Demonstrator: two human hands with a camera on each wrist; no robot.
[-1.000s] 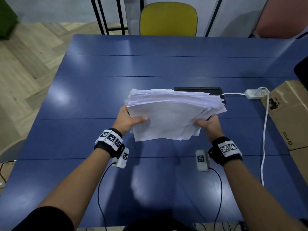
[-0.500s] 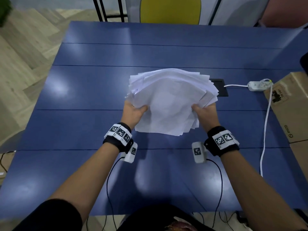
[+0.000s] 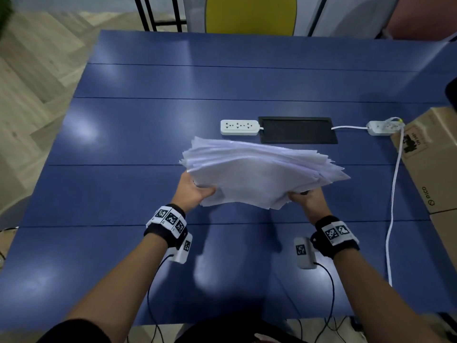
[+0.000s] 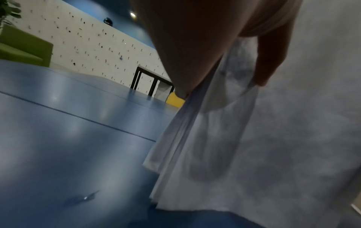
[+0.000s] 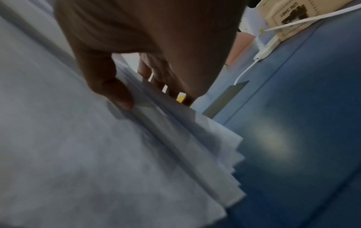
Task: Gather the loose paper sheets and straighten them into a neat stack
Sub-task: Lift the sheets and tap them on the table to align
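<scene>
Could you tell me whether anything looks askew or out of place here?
Yes: the white paper stack, gripped by the left hand and right hand, is uneven, with sheet corners fanning out staggered on its right side.

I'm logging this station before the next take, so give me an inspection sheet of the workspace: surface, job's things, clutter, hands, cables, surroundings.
Surface: blue table, with a black inset panel.
Job's things: paper sheets gathered in one bundle, edges fanned and uneven, not yet squared.
Clutter: cardboard box at the right edge.
Hands: left hand and right hand each hold a near corner of the bundle, thumb on top; each grip looks firm.
Cables: two white power strips; a white cord runs down the right side; thin black wrist-camera leads.
Surroundings: yellow chair beyond the far edge, wood floor to the left.
</scene>
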